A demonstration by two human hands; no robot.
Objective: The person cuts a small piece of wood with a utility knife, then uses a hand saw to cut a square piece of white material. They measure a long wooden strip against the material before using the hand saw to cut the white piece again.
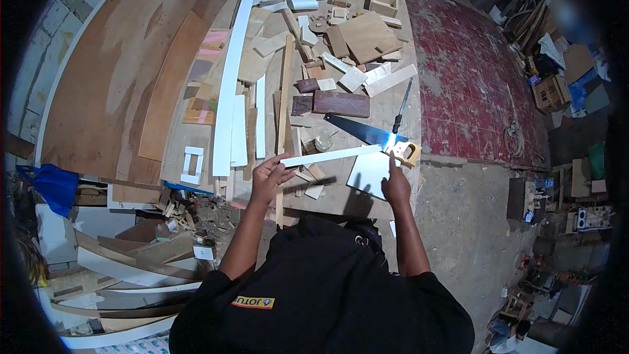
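My left hand (267,180) is closed on the left end of a narrow white strip (331,156), which slants slightly up to the right above the table. At the strip's right end, my right hand (396,180) has its index finger stretched out toward a bright spot of light by the saw handle; its other fingers look curled. A handsaw (367,132) with a wooden handle lies there, its blade pointing up and left. Below the strip is a white square board (368,176). A screwdriver-like tool (398,121) with a dark handle lies just above the saw.
Wood offcuts (367,36) and a dark reddish block (341,103) cover the middle and far table. Long white boards (236,78) lie at the left, near a small white frame (192,165). A large plywood sheet (105,85) stands further left. Curved boards (124,269) lie at lower left.
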